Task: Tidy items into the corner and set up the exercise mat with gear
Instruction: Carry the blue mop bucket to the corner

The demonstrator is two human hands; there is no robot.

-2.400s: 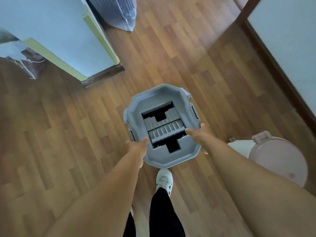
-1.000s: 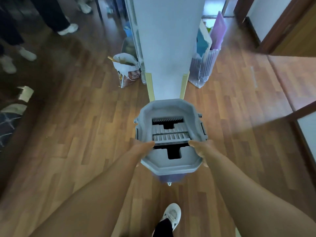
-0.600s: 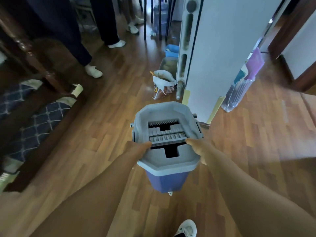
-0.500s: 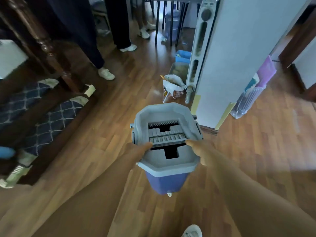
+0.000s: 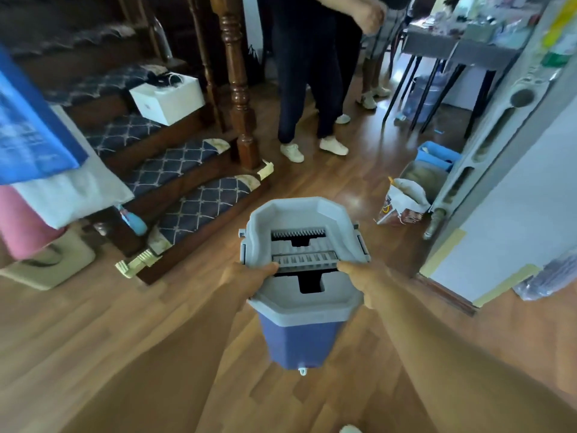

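Note:
I carry a mop bucket (image 5: 299,335) with a blue body and a grey slotted wringer top, held in the air above the wooden floor at the centre of view. My left hand (image 5: 246,276) grips the grey rim on its left side. My right hand (image 5: 359,279) grips the rim on the right. A pink rolled mat (image 5: 18,226) stands at the far left edge, partly covered by a white and blue bag (image 5: 34,132).
Carpeted wooden stairs (image 5: 175,170) with a turned newel post (image 5: 240,89) rise at the left, a white box (image 5: 168,98) on one step. A person's legs (image 5: 309,89) stand ahead. A white appliance (image 5: 515,170), a paper bag (image 5: 402,201) and a table (image 5: 452,57) stand to the right.
The view has swung up and left from the bare floor to the stairs and the standing person. Both hands have kept their grip on the bucket throughout.

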